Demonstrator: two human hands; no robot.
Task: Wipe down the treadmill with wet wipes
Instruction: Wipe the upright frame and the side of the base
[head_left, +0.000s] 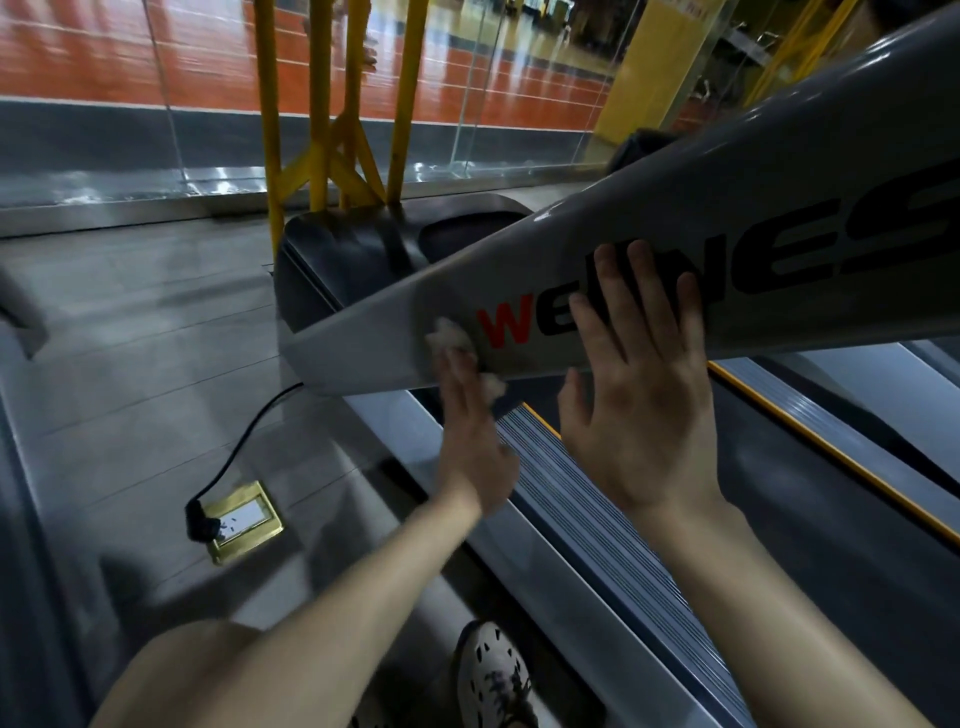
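The left grip (470, 441) is released, its blurred, outstretched fingers pressing the crumpled white wet wipe (448, 335) against the treadmill's grey upright (727, 171). The wipe bunches out just past the fingertips and beside the thumb. The right grip (644, 415) is released too. It lies flat on the upright, just right of the wipe, covering the lettering (506, 327).

Dim near, brighter far beyond the glass (540, 78), with glare streaks on the orange floor (78, 62). Motion-blurred around the left hand (470, 441); bent by wide-angle distortion at the edges.
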